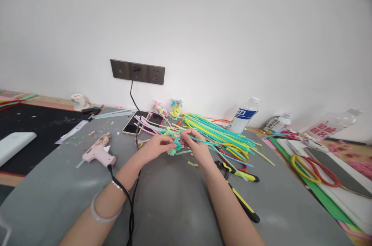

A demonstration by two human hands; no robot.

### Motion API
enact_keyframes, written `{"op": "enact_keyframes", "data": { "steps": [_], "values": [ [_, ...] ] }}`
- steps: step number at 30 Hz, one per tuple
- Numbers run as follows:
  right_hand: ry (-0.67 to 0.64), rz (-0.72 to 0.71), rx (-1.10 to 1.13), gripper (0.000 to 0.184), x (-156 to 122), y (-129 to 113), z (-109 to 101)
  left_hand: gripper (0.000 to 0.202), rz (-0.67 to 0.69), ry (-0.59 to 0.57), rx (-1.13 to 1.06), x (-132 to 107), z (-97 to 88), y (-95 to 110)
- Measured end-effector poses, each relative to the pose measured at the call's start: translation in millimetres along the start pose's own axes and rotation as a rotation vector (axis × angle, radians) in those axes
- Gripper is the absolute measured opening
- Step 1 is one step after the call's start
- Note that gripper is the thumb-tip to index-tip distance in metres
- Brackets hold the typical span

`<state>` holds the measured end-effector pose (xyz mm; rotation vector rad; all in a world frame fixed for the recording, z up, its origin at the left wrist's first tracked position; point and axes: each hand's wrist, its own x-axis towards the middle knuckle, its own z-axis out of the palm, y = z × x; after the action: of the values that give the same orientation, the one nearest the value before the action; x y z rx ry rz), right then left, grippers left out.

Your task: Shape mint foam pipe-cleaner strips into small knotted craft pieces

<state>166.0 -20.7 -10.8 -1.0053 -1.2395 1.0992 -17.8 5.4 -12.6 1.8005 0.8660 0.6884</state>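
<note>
My left hand (157, 147) pinches the edge of a teal pipe cleaner coil (178, 145) at the middle of the grey table. My right hand (195, 146) meets it from the other side, fingers pinched on the same teal pipe cleaner, whose straight end seems to stick out to the right. Just below and behind the coil show lighter green fuzzy parts (171, 152), partly hidden by the fingers. A bundle of yellow, green and teal pipe cleaners (215, 129) lies behind my right hand. Pink pipe cleaners (147, 125) lie behind my left.
A pink glue gun (100, 153) lies left, its black cable running under my left arm. Yellow-black pliers (242, 199) rest right of my right forearm. Two phones (135, 122), small pipe cleaner figures (176, 109) and a bottle (244, 116) stand or lie toward the wall. Scissors (315, 170) lie far right.
</note>
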Motion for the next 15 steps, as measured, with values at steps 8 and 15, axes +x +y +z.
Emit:
{"op": "enact_keyframes", "data": {
  "steps": [8,15],
  "values": [
    [-0.167,0.028,-0.052,0.032,-3.1,-10.3,-2.4,0.038,-0.001,0.026,0.019,0.1,-1.1,-0.8],
    [-0.161,0.091,-0.074,0.033,-2.3,-9.1,-6.3,0.037,0.008,0.043,0.015,-0.3,-1.7,0.3]
  ]
}}
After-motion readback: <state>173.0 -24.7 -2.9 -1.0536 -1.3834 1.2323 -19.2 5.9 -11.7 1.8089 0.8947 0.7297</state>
